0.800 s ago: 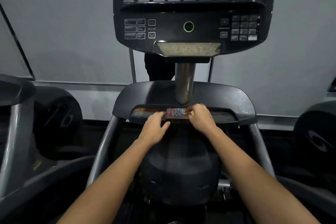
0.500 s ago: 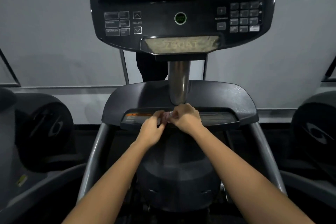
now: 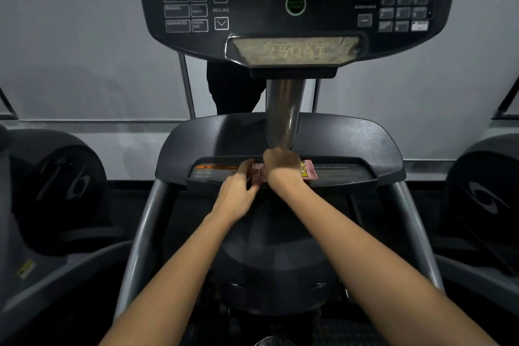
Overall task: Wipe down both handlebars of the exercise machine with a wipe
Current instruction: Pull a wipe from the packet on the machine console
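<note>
A: What sits in the tray on the exercise machine?
B: A pink wipe packet with a yellow patch, lying on the tray's front ledge under both hands. The right hand is curled over its middle, gripping it; the left hand pinches its near-left edge with thumb and fingertips.
A: Any writing?
B: Above the hands, the console reads "INCLINE" between two arrow keys, plus "MANUAL" and "ADVANCED"; a worn plate says "750AT". The round green button seems to read "QUICK START", but it is blurred. Left of the left hand, an orange warning label is too small to read.
A: And the handlebars?
B: Grey bars run down on either side of the forearms, apart from both hands.
A: What's hidden?
B: Most of the packet, behind the right hand; its print is unreadable. The console's top is cut off.
</note>
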`<action>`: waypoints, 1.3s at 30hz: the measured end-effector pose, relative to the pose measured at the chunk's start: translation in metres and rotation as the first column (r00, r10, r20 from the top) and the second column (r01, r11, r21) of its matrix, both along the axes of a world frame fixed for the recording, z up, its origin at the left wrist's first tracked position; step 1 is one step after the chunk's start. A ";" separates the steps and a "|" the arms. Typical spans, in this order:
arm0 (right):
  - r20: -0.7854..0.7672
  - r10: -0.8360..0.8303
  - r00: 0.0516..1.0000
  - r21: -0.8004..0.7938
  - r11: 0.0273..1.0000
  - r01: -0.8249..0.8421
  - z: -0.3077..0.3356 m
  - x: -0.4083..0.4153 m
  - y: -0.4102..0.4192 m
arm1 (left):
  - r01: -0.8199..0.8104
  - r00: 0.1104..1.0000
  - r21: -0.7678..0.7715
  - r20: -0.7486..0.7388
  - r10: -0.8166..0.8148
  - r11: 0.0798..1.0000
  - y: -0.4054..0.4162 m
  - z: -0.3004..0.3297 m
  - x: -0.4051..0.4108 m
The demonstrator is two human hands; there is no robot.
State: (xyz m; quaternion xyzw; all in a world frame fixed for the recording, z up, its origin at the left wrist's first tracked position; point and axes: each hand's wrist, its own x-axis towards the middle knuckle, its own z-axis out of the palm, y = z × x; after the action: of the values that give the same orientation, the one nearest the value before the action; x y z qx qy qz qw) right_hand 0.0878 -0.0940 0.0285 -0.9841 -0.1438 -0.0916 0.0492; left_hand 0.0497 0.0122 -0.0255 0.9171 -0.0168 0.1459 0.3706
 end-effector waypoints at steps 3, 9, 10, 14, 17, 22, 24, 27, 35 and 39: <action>-0.039 -0.070 0.997 0.177 0.981 0.076 -0.008 0.006 -0.004 | 0.024 1.000 0.029 0.009 -0.024 0.999 0.001 -0.002 0.000; -0.130 -0.379 0.916 0.639 0.674 0.370 -0.010 0.019 -0.064 | 0.028 0.998 0.059 0.046 -0.031 0.998 -0.001 -0.001 0.002; -0.142 -0.394 0.908 0.670 0.637 0.381 -0.010 0.019 -0.074 | 0.021 0.999 0.055 0.046 -0.024 0.998 -0.002 -0.002 0.002; -0.182 -0.386 0.905 0.679 0.616 0.399 -0.017 0.020 -0.085 | -0.028 0.998 0.035 0.051 0.026 0.999 -0.009 0.001 0.006; -0.125 -0.323 0.938 0.659 0.680 0.322 -0.019 0.019 -0.079 | -0.094 0.995 0.086 0.049 0.090 0.992 -0.019 0.007 0.010; 0.120 0.099 0.988 0.417 0.898 -0.141 -0.019 0.026 -0.075 | -0.106 0.994 0.178 0.049 0.099 0.978 -0.027 0.007 0.016; 0.060 0.148 0.987 0.368 0.916 -0.160 -0.013 0.028 -0.078 | -0.086 0.995 0.184 0.056 0.077 0.979 -0.027 0.005 0.017; -0.030 0.122 0.992 0.379 0.920 -0.102 -0.006 0.028 -0.084 | -0.060 0.996 0.177 0.074 0.047 0.982 -0.027 0.004 0.019; -0.014 0.082 0.997 0.108 0.991 -0.080 -0.003 0.029 -0.065 | -0.075 0.995 0.230 0.079 0.058 0.970 -0.037 0.011 0.018; 0.030 0.054 0.998 -0.039 0.998 -0.052 0.002 0.029 -0.056 | -0.041 0.999 0.244 0.018 0.038 0.969 -0.047 0.015 0.021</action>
State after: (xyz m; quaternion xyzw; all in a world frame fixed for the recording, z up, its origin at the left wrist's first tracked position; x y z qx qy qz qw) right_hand 0.1166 -0.1497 0.0303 -0.9792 -0.1723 -0.1027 0.0306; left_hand 0.0704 -0.0351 -0.0106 0.9550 -0.0190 0.1559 0.2516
